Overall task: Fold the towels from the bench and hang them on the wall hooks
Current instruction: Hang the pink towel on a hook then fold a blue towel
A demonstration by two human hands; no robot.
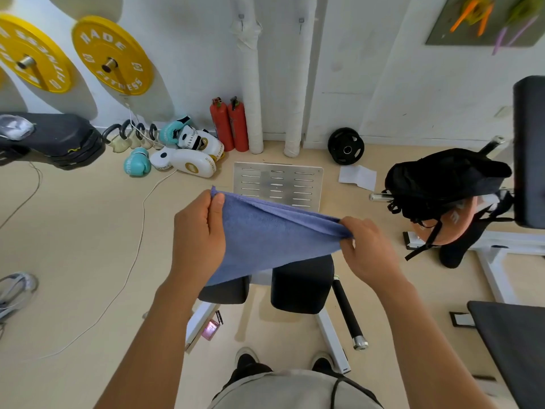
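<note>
**A:** Which step were you on at that moment?

**B:** The folding, I'd say. I had the towel up in the air in front of me, stretched between both hands, well clear of the floor. It looked doubled already, with two layers meeting along the top edge, though I couldn't tell how many folds were in it.

**A:** How were the hands set?

**B:** My left hand pinched the far left corner, thumb on the near side and fingers closed behind it. My right hand was closed on the right end, the cloth bunched up inside the grip. Neither hand was open at all, and nothing else was in either one.

**A:** Where was the table?

**B:** I couldn't say which one the towels came from. Black pads sat below the towel, not touching it. No second towel showed.

**A:** And the next move?

**B:** Likely one more fold: bring the two ends together, keep the edges lined up, and even out the bunched right end. Then carry it to the wall. Two small hooks showed high on the wall, both bare, so none were hung yet, as far as I could see.
</note>
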